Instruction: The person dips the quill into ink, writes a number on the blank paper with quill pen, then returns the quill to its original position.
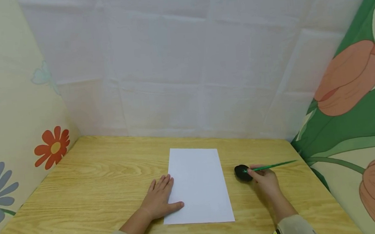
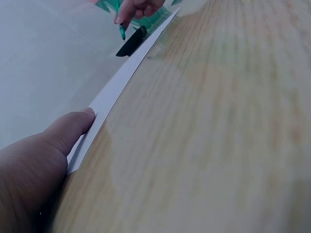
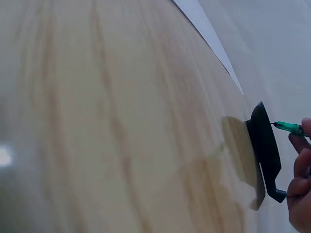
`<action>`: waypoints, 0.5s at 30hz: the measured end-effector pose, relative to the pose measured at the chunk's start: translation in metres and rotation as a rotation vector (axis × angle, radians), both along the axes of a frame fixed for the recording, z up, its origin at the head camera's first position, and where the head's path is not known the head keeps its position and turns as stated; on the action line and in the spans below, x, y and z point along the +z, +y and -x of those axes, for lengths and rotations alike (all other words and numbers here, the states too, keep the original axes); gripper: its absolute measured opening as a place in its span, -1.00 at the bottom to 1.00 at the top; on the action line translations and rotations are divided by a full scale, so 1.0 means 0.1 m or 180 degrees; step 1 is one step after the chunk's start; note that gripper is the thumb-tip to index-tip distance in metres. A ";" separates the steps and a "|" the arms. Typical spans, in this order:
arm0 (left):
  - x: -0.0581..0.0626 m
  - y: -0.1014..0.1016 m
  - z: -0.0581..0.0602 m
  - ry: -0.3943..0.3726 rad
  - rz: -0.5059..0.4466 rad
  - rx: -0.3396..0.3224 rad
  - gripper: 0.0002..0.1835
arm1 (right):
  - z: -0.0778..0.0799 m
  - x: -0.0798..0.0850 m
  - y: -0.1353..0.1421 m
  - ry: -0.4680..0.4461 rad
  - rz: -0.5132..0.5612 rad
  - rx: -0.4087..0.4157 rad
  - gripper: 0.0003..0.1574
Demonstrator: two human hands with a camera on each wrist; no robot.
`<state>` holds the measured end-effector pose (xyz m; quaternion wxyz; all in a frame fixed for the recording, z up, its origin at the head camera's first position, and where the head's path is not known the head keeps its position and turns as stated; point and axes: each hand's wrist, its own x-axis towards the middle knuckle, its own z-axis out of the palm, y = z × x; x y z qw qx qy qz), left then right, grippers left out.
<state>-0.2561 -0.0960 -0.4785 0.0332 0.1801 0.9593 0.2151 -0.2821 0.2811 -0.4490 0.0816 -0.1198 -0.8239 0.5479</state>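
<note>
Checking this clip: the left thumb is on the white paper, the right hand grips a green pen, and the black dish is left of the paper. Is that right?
Not quite: the head view shows the black dish right of the white paper. The rest stands.

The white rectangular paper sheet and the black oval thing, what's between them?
Just a bare strip of yellow wood-grain table lies between the paper sheet and the black oval thing; the head view shows it.
</note>
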 end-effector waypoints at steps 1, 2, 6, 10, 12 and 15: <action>0.00 0.00 0.00 -0.0005 -0.0007 0.0000 0.08 | 0.01 -0.01 0.00 0.0003 0.0009 -0.0004 -0.49; 0.01 0.00 0.00 -0.0006 -0.0009 0.0002 0.08 | 0.01 -0.02 0.00 -0.0005 0.0012 -0.0006 -0.49; 0.01 0.01 -0.01 0.0000 -0.0007 0.0004 0.08 | 0.02 -0.04 0.00 -0.0081 -0.0050 0.0004 -0.51; 0.00 0.01 -0.01 0.0017 0.0008 -0.0006 0.09 | 0.03 -0.06 0.00 -0.0094 -0.0225 0.0049 -0.54; -0.01 0.01 0.00 0.0025 0.0012 -0.0010 0.09 | 0.03 -0.08 0.00 -0.0086 -0.0278 0.0055 -0.56; -0.01 0.01 0.00 0.0029 0.0012 -0.0014 0.09 | 0.05 -0.09 0.00 -0.0053 -0.0290 0.0063 -0.57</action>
